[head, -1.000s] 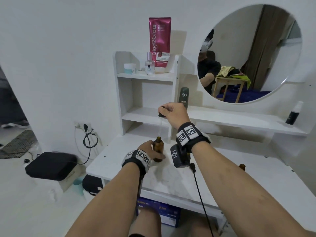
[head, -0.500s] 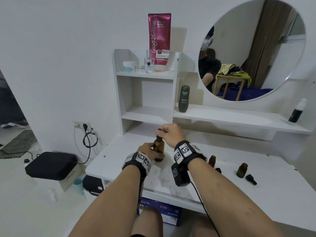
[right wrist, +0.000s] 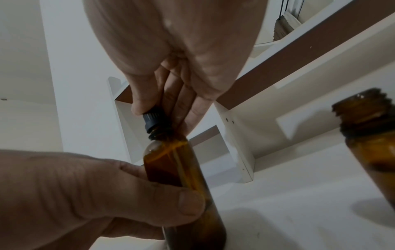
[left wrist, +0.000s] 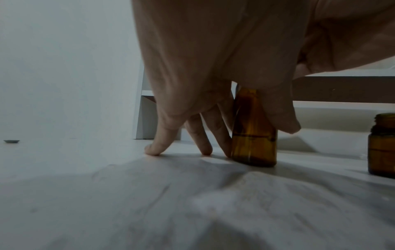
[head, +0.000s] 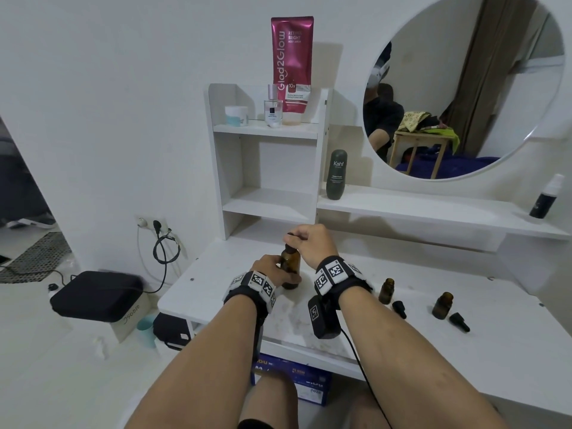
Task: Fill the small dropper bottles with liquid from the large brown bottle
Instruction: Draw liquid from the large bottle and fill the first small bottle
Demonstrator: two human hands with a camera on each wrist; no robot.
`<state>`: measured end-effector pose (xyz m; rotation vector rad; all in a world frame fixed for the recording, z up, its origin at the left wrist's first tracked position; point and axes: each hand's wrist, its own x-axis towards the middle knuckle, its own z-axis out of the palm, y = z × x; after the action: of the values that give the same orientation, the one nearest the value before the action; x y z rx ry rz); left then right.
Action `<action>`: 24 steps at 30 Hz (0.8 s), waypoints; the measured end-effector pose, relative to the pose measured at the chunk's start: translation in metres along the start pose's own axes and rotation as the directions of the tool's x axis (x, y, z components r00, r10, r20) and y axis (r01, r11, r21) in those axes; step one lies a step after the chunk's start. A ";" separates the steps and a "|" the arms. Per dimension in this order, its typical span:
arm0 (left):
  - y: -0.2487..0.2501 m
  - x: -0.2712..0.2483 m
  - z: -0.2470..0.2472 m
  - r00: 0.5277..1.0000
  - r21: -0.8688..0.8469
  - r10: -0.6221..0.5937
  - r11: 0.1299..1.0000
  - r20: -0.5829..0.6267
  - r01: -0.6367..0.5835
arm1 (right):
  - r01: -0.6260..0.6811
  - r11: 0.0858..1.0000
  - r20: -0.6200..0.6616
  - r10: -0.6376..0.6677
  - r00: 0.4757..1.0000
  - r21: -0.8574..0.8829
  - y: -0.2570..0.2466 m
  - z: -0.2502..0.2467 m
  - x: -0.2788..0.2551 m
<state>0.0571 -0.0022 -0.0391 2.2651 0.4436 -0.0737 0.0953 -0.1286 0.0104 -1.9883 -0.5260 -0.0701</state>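
Left grip (head: 272, 270) clamps big bottle (head: 290, 267) | right grip (head: 312, 243) pinches its dropper cap (right wrist: 155, 121) | I judge both vials (head: 386, 291) open, fill unclear

A home bedroom: white vanity table (head: 402, 342), round mirror (head: 464, 88) reflecting a bed, cosmetics on shelves (head: 266, 131).

Bare forearms; black wristbands (head: 335, 275) with white square-code tags; black camera pod, cable.

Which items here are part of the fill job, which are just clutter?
Job: large brown bottle, its dropper cap, left hand, right hand, two small dropper bottles, their loose caps.

Clutter: pink tube, Kahf bottle, perfume, jar.
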 end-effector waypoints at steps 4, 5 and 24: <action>0.000 0.002 -0.002 1.000 0.001 -0.006 1.000 0.006 0.006 | -0.026 0.998 0.022 0.024 0.999 0.061 0.001 0.000 0.001; 0.000 0.002 -0.002 1.000 0.001 -0.005 1.000 0.006 0.005 | -0.033 0.996 0.023 0.031 0.999 0.080 0.002 0.000 0.001; 0.002 -0.003 -0.002 1.000 -0.005 0.020 1.000 -0.007 -0.020 | 0.008 0.999 -0.025 -0.008 1.000 0.037 0.003 0.002 0.000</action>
<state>0.0551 -0.0027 -0.0361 2.2654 0.4245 -0.0544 0.0962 -0.1277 0.0063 -1.9465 -0.5156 -0.0894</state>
